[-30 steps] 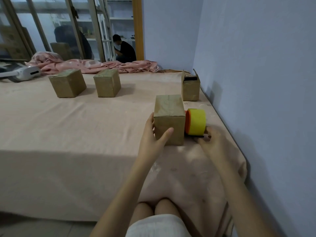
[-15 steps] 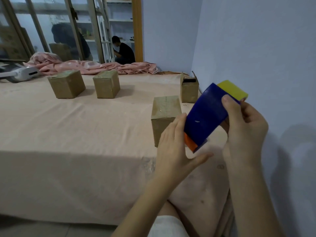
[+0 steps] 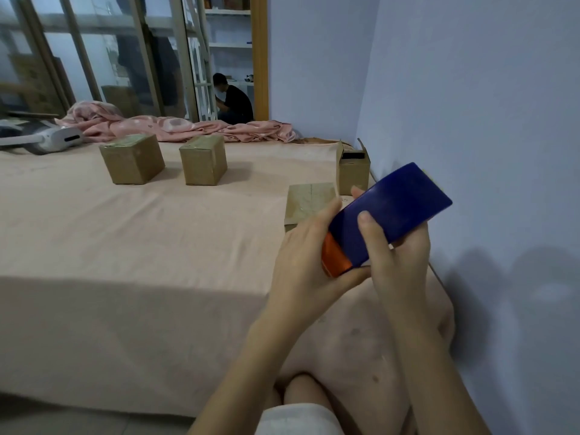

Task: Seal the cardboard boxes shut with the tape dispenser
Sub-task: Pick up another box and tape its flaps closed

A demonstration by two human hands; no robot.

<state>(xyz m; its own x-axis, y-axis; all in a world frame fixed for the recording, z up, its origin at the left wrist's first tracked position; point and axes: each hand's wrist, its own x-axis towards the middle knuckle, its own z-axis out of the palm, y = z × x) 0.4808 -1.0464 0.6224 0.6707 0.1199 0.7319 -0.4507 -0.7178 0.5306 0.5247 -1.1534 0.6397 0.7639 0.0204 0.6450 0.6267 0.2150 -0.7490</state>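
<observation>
A blue tape dispenser [image 3: 392, 211] with an orange end is held up in front of me over the bed's right side. My left hand [image 3: 306, 262] grips its orange lower end. My right hand [image 3: 395, 255] holds it from the right, thumb pressed on the blue face. Behind the hands a closed cardboard box [image 3: 309, 200] stands on the pink sheet, partly hidden. An open box [image 3: 353, 171] with raised flaps stands near the wall. Two closed boxes, one [image 3: 133, 158] left and one [image 3: 204, 163] beside it, sit farther back.
The bed [image 3: 125, 246] fills the view, its front edge near my knees. A lilac wall [image 3: 486, 120] runs along the right. A crumpled pink blanket [image 3: 175, 127] and a white device [image 3: 47, 139] lie at the back. A person sits beyond the doorway [image 3: 233, 102].
The dispenser was lifted from beside the near box into both hands. Since half a second ago it tilted flatter, hiding its yellow roll, and my left hand closed around the orange end.
</observation>
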